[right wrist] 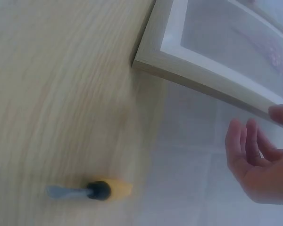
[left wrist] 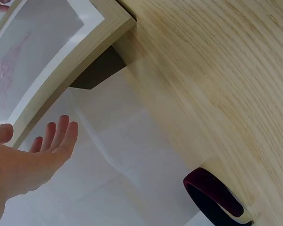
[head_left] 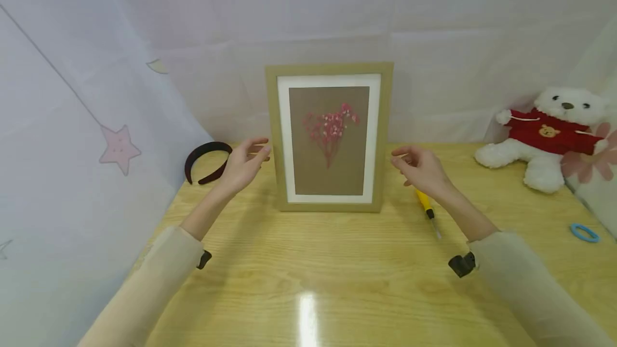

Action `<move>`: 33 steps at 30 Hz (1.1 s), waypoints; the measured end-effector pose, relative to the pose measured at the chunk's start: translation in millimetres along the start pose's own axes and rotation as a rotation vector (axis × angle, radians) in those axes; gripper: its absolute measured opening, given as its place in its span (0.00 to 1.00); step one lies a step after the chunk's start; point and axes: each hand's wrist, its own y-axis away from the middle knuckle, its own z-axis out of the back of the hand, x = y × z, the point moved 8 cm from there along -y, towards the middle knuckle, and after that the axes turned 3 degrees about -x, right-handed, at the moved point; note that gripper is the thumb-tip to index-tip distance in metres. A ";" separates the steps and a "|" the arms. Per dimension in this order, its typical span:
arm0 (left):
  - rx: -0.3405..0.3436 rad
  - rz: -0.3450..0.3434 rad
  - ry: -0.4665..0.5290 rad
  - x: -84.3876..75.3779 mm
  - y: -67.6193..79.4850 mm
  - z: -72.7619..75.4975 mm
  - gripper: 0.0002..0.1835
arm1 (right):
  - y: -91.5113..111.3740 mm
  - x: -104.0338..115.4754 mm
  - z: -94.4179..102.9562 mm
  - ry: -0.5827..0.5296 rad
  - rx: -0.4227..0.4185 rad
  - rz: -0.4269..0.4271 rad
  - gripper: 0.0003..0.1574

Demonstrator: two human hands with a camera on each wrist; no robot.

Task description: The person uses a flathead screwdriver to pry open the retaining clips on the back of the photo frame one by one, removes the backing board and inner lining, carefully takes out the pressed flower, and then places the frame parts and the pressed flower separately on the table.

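Note:
A light wooden picture frame with a white mat and pressed pink flowers stands upright on the table, leaning slightly back. Just off its left side is my left hand, fingers relaxed and nothing in them. My right hand hovers by the right side, its fingers loosely bent, also without anything in the grasp. In both wrist views a small gap separates each hand from the frame's edge. Part of a dark support shows behind the frame in the left wrist view.
A dark headband lies at the back left of the wooden table. Below my right hand is a yellow-handled screwdriver. A white teddy bear in a red sweater sits at the right, near a blue ring. White curtains hang behind.

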 end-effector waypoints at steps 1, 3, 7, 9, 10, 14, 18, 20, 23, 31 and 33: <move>0.003 -0.010 0.020 0.8 -1.6 -2.6 0.28 | 0.5 -1.3 -1.9 -0.006 0.001 -0.004 0.25; 0.015 -0.021 0.075 2.5 -5.6 -8.4 0.29 | 0.7 -3.8 -6.7 -0.027 0.017 -0.012 0.26; 0.058 -0.005 0.157 4.5 -14.2 -18.1 0.33 | -4.8 -2.5 -11.5 -0.046 0.057 0.000 0.25; 0.071 0.006 0.182 6.2 -17.5 -22.0 0.34 | -7.0 -2.5 -12.1 -0.048 0.064 0.008 0.25; 0.075 0.010 0.183 7.3 -18.8 -24.0 0.33 | -7.6 -3.3 -11.5 -0.041 0.063 0.012 0.24; 0.066 0.005 0.200 11.4 -22.0 -30.8 0.25 | -3.9 -13.2 -3.9 0.061 0.037 0.000 0.24; 0.046 -0.044 0.233 11.4 -20.3 -34.7 0.15 | 5.8 -35.5 7.2 0.313 0.035 -0.052 0.27; 0.035 -0.072 0.266 7.4 -17.9 -35.4 0.12 | 10.8 -47.7 12.3 0.434 0.059 -0.087 0.29; 0.012 -0.095 0.297 -5.4 -9.3 -33.7 0.10 | 17.3 -65.7 15.6 0.541 0.121 -0.163 0.34; -0.055 -0.139 0.337 -20.4 4.5 -32.0 0.11 | 27.7 -90.7 8.7 0.610 0.252 -0.230 0.36; -0.072 -0.145 0.327 -24.0 7.5 -32.3 0.10 | 29.5 -95.5 5.8 0.608 0.267 -0.218 0.32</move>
